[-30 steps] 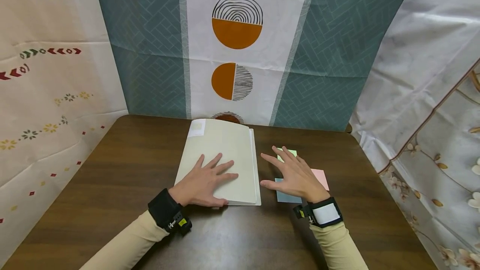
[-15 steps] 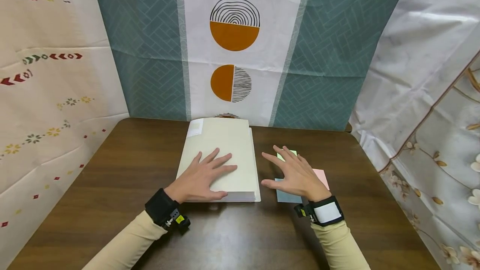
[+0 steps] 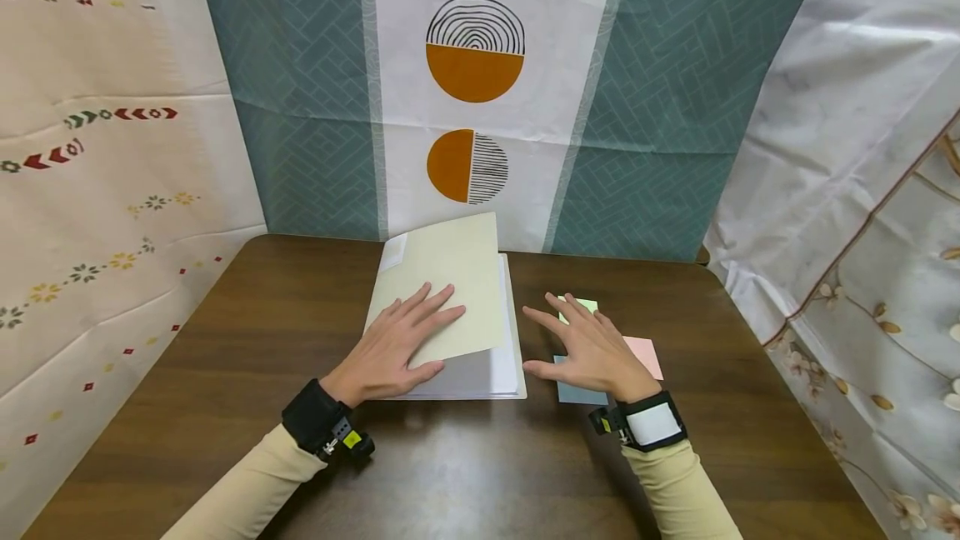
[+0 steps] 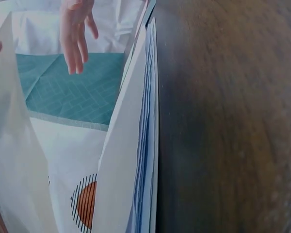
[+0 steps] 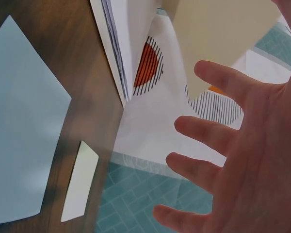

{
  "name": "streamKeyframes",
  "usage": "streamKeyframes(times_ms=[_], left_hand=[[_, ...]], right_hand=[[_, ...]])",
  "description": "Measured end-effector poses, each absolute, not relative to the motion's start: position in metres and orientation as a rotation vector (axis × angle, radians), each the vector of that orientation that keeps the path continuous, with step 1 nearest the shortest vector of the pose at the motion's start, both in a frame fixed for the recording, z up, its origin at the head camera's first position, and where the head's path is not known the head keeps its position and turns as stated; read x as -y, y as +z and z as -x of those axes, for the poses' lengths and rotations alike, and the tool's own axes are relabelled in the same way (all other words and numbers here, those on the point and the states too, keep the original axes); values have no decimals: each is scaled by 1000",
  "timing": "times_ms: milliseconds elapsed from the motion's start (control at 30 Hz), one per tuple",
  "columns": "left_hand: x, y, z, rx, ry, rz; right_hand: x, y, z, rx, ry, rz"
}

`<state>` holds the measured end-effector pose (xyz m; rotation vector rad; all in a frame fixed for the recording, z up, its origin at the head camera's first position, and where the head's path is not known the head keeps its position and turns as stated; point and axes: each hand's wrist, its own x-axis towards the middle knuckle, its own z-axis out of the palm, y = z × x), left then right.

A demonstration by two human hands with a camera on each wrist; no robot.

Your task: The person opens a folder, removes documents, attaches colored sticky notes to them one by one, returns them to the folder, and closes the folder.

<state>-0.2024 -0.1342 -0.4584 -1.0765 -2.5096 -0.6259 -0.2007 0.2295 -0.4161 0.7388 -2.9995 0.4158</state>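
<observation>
A cream folder lies on the table with its front cover tilted up from the right side. White sheets show beneath the cover, their edges stacked in the left wrist view. My left hand touches the cover with fingers spread and straight; its thumb lies near the cover's lower edge. Above the small paper notes, a blue one, a pink one and a green one, hovers my right hand. Its fingers are spread and hold nothing, as the right wrist view also shows.
The brown wooden table carries the folder and notes. A patterned teal and white cloth hangs behind its far edge. White curtains flank both sides. A white label marks the cover's upper left corner.
The folder's cover has lifted on its right side, uncovering more of the white sheets. My left hand has shifted slightly left with it. The right hand stays almost where it was.
</observation>
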Motion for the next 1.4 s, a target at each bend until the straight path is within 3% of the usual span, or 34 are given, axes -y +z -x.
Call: streamKeyframes(times_ms=[1400], left_hand=[[144,-467,196,2193,-1179,848]], right_hand=[[-191,-448,196,3089,309,-933]])
